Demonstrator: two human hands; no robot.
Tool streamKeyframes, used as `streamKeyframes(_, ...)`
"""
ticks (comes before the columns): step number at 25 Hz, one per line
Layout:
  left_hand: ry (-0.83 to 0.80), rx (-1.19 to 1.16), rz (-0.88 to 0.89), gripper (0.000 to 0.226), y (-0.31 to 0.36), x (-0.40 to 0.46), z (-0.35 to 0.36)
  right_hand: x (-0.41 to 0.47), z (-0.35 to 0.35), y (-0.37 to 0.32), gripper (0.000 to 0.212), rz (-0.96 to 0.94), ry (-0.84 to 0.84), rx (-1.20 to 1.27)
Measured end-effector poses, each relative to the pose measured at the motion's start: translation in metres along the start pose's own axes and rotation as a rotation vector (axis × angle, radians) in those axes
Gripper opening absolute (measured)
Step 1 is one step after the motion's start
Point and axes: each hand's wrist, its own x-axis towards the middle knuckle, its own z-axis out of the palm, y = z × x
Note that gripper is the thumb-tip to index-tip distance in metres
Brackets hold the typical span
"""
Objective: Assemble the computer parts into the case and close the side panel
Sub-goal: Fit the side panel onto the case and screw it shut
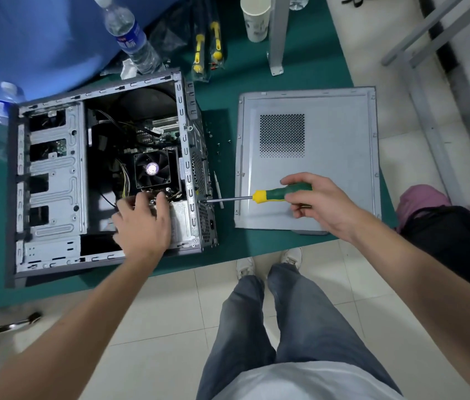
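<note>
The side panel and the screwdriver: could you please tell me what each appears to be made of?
Side panel: looks like sheet metal with a matte grey finish, judging by its folded edges and punched vent grid. Screwdriver: bright, probably steel shaft; the green and yellow handle, gripped by the right hand, looks like plastic.
</note>
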Motion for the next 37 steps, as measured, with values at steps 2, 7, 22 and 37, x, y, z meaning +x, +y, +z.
streamKeyframes(2,0.066,0.048,0.001,0.055,0.001,0.000,0.005,0.000,0.001,-0.006,0.010,0.013,0.036,-0.107)
streamKeyframes(7,0.082,0.022,-0.026,0.051,0.001,0.000,0.007,0.007,-0.001,-0.018,0.015,0.058,0.021,-0.152)
streamKeyframes(22,0.061,0.042,-0.067,0.042,0.001,0.006,0.005,-0.001,0.010,-0.023,0.033,0.025,0.080,-0.384)
streamKeyframes(37,0.129,0.068,-0.026,0.047,-0.001,0.005,0.009,0.006,-0.001,-0.027,0.020,0.058,0.006,-0.235)
